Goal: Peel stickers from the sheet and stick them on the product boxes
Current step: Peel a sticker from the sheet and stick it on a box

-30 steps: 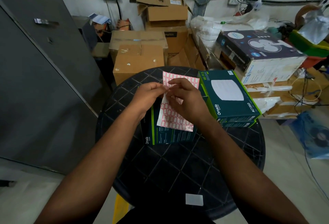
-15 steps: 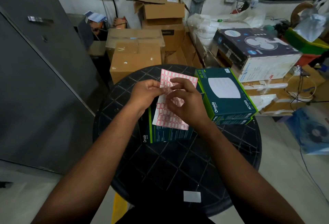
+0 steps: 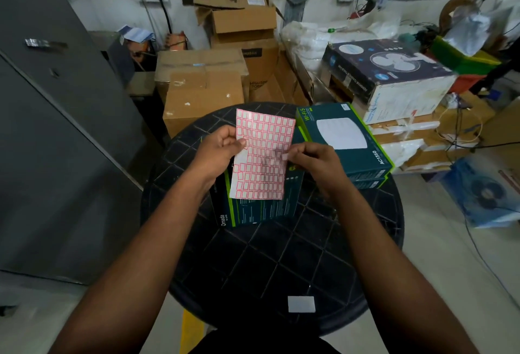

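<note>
A sticker sheet (image 3: 263,153) of small white, red-bordered labels hangs above the round black table (image 3: 281,255). My left hand (image 3: 216,151) pinches the sheet's left edge. My right hand (image 3: 312,158) has come off the sheet's right edge, its thumb and forefinger pinched together on what looks like a small peeled sticker. Under the sheet lies a dark teal product box (image 3: 253,210) with a green stripe. A stack of two more teal product boxes (image 3: 351,139) sits at the table's right, the top one showing a white device picture.
A white label (image 3: 301,304) lies near the table's front edge. A grey metal cabinet (image 3: 56,128) stands to the left. Cardboard cartons (image 3: 202,89) crowd behind the table, and a fan box (image 3: 394,77) on stacked goods stands at the right. Cables trail over the floor on the right.
My right hand has moved off the sheet's face to its right edge with fingers pinched. The sheet now shows more fully and hangs flatter in my left hand.
</note>
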Tool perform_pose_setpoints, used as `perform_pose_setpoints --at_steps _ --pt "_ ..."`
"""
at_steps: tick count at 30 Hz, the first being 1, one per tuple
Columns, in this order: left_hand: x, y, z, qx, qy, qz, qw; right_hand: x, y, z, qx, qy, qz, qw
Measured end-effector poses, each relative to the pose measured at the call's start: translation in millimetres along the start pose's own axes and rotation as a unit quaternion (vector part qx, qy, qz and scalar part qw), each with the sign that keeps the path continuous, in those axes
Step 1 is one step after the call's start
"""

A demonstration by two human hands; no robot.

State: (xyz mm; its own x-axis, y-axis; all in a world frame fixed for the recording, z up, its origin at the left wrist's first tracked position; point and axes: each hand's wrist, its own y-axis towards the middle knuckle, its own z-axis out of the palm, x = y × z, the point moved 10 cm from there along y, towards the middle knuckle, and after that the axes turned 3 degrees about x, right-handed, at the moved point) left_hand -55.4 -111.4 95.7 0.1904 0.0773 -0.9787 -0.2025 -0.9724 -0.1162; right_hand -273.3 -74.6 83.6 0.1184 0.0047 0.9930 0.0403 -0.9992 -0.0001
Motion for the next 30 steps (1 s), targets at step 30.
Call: perform_pose_setpoints --at_steps 30 --pt "-5 -21 9 -0.017 0.026 0.028 0.999 -222 -152 -115 -0.098 0.093 0.397 0.908"
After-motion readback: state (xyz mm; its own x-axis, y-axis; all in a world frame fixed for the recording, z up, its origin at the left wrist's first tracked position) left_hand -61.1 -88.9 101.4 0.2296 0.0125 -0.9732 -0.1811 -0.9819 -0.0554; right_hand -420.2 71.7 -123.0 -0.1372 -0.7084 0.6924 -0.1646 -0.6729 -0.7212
